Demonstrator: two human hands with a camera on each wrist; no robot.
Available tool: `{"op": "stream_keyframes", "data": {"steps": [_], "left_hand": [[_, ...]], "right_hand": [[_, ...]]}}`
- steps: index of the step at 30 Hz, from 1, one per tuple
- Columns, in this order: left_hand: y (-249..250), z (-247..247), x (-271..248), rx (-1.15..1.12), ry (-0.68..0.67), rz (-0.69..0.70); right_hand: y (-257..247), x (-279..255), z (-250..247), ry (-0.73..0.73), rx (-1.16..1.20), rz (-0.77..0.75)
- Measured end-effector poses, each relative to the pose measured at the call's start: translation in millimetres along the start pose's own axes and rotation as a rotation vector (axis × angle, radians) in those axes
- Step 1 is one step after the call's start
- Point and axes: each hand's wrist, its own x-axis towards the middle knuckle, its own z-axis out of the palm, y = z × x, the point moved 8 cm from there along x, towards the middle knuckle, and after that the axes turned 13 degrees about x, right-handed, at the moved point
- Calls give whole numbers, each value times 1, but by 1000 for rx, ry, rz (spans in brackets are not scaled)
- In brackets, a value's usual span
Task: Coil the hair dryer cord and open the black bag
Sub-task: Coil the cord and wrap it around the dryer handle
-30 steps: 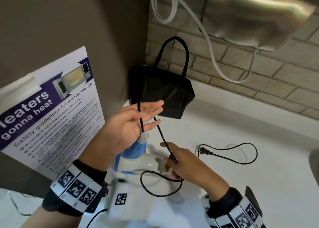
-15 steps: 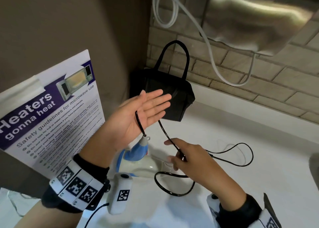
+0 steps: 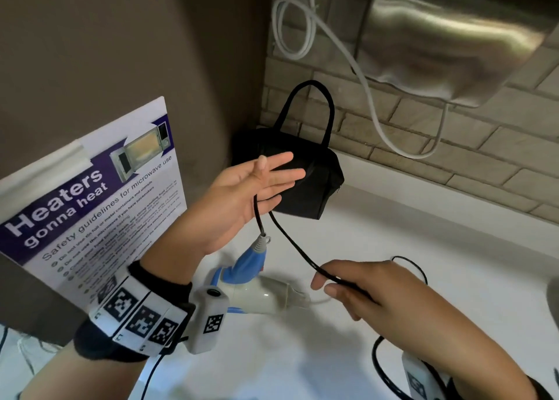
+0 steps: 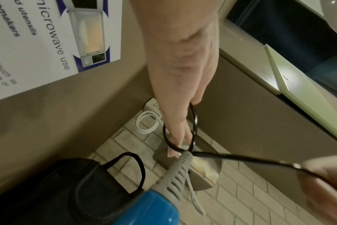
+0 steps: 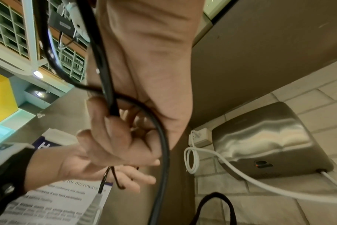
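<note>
Looping round the flat, straight-fingered left hand, the black cord runs down to the right hand, pinched in its fingers.

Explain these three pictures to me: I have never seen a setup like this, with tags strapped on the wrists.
No machine here: a person works with bare hands and wears three cameras. One picture looks down from the head; the other two look along each wrist. The left hand is held up flat, fingers straight, with the black cord looped around them. The right hand has the cord in its grip, fingers curled, feeding it over. The cord belongs to the blue and white hair dryer lying on the white counter. The black bag stands behind in the corner, apparently still closed.
</note>
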Motion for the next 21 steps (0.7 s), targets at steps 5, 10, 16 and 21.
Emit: {"op": "stream_keyframes", "data": {"steps": [5,10,16,21], "left_hand": [[-2,12,2,27,-24,-38],[-1,20,4,67,-88,-68],[-5,38,1,74,-335,-97],[-9,44,-7,-8,-480,-123]], "right_hand": [[-28,5,-16,-15,58,-35],[-58,24,-60,154,-197,-161],[-78,52,-88,429,-380,-344],[-53,84,-87,490,-357,-316]]}}
